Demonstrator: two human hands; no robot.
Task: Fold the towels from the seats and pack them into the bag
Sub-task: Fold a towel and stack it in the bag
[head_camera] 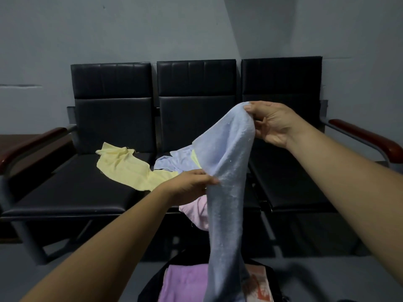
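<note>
And there it was, the blue towel (226, 182) up in the air in front of the middle seat (196, 110)! The right hand (272, 125) had it by the top, fingers (248, 109) and thumb pinched tight on the upper edge, raised to the height of the seat backs. The left hand (187, 186) came in lower, fingers (210, 180) curled and nipping the towel's side edge about halfway down. Between the two grips the cloth ran in a slanting fold, and below the left hand it hung in one long loose drop, its lower end dangling over the open mouth of the black bag (150, 286) on the floor. Whether it touched the bag could not be told.

Inside that bag a purple towel (183, 284) lay flat, and beside it, on the right, something white and orange (259, 288) showed, partly hidden by the hanging cloth.

Back on the row of black seats there was plenty waiting. A yellow towel (126, 168) sprawled crumpled across the left seat (76, 192), one end reaching toward the middle. A pale blue towel (174, 160) sat bunched on the middle seat behind the left hand, and a pink towel (196, 212) spilled over that seat's front edge, just under the left wrist. The right seat (294, 188) stood beside them, with dark red armrests (366, 138) at either end of the row and a grey wall (152, 29) behind.
</note>
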